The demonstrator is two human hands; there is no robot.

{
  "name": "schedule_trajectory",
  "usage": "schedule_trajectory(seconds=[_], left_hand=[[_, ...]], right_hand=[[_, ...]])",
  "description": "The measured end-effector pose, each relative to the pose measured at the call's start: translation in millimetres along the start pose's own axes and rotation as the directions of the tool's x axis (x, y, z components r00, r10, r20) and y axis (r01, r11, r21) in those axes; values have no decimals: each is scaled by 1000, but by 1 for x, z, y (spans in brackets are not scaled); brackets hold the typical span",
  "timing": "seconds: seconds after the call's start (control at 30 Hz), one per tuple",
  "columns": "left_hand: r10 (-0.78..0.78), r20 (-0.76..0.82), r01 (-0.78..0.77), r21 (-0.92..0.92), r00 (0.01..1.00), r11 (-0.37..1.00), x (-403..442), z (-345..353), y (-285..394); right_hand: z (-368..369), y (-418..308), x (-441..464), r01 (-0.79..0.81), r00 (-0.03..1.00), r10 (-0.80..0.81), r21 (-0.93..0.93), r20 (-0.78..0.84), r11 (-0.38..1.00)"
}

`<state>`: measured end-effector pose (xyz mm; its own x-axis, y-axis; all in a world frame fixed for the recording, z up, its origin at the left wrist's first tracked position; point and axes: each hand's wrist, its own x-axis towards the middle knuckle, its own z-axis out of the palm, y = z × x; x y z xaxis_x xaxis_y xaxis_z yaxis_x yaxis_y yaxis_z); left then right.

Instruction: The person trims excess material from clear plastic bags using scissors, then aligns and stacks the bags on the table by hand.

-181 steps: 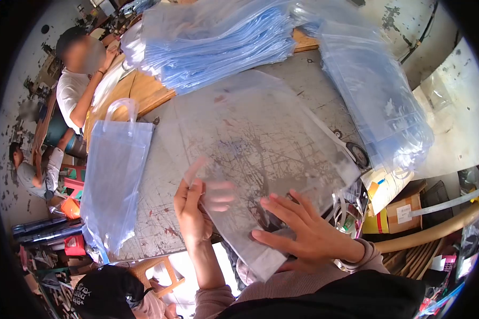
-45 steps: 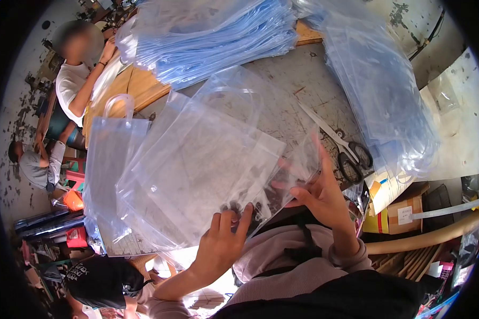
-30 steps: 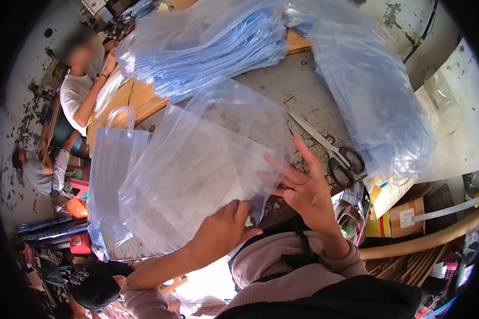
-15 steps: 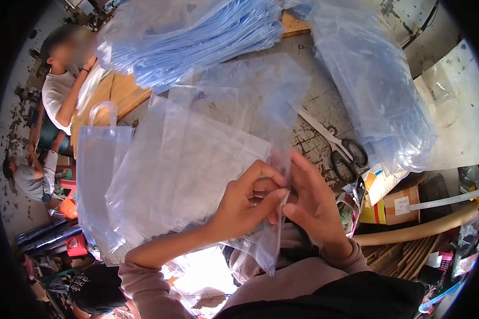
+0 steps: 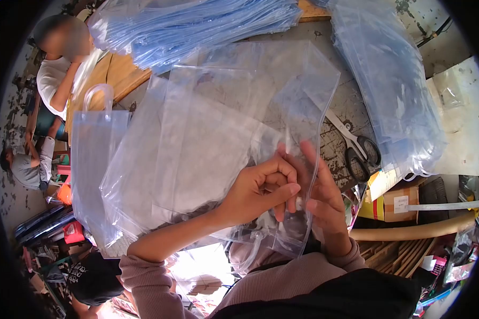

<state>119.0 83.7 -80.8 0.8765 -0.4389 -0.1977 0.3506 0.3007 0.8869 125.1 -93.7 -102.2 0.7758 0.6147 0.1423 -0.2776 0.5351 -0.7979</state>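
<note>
A large clear plastic bag (image 5: 213,154) lies across the table in front of me, with a welded seam along its right edge. My left hand (image 5: 263,189) is over the bag, fingers curled and thumb against them; whatever is between them is hidden. To its right, my right hand (image 5: 325,199) sits at the bag's right edge with its fingers stretched out and apart. Some of its fingers show through the plastic, and the thumb is near the edge. White-and-black scissors (image 5: 354,146) lie just beyond, their blades partly under the bag.
A thick stack of clear bluish sheets (image 5: 207,34) is at the back, and another pile of bags (image 5: 391,90) at the right. A handled clear bag (image 5: 98,165) lies at left. A cardboard box (image 5: 402,203) stands low on the right. Other people (image 5: 58,80) sit at the left.
The bag's right edge has shifted right and spread flatter. My left hand has come away from that edge, and my right hand has moved slightly right. The view has shifted a little.
</note>
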Motion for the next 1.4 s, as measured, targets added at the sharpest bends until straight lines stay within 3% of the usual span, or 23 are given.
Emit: schedule_trajectory(seconds=[0.17, 0.23, 0.27, 0.3, 0.37, 0.57, 0.67, 0.77, 0.87, 0.93, 1.07, 1.13, 1.27, 1.33, 1.4], left_hand=[[35, 6, -36, 107, 999, 994, -3, 3, 0], [63, 17, -65, 171, 998, 983, -4, 2, -5], [111, 46, -118, 221, 993, 968, -4, 1, -8], [156, 78, -172, 269, 985, 948, -4, 0, -9], [149, 85, -167, 278, 985, 946, -4, 0, -8], [133, 56, -142, 236, 990, 961, -3, 4, -5], [131, 46, -138, 238, 990, 962, -4, 5, -4], [133, 37, -138, 235, 990, 962, -3, 6, -6], [124, 15, -124, 243, 992, 962, -3, 7, -5], [109, -4, -104, 253, 994, 962, -3, 8, -7], [162, -73, -136, 277, 984, 951, -1, 10, -12], [168, -98, -136, 268, 981, 954, -2, 10, -11], [120, -117, -84, 274, 986, 958, -2, 8, -10], [120, -109, -87, 266, 987, 960, -1, 7, -11], [119, -111, -82, 289, 987, 954, -2, 7, -12]], right_hand=[[5, -5, -4, -32, 999, 33, 61, -24, 998], [4, -4, -5, -57, 997, 50, -116, -65, 992], [4, -4, -5, -58, 996, 51, -115, -67, 992], [6, -6, -5, -16, 999, 4, -323, -38, 946], [8, -9, -5, 29, 999, -35, -516, -2, 856], [8, -11, -7, 0, 999, -33, -629, -41, 777], [7, -13, -8, -117, 991, 61, -568, -116, 815], [3, -9, -8, -72, 994, 8, -600, -109, 797], [3, -9, -9, -79, 995, 41, -445, -94, 892], [2, -9, -13, -172, 977, 118, -331, -177, 928], [-5, -12, -21, -179, 980, 121, -443, -158, 878], [5, -18, -25, -241, 940, 186, -170, -287, 956], [3, -19, -36, -168, 965, 70, -389, -253, 906], [6, -19, -42, -245, 949, 61, -604, -308, 758], [6, -17, -44, -306, 913, 88, -523, -399, 795]])
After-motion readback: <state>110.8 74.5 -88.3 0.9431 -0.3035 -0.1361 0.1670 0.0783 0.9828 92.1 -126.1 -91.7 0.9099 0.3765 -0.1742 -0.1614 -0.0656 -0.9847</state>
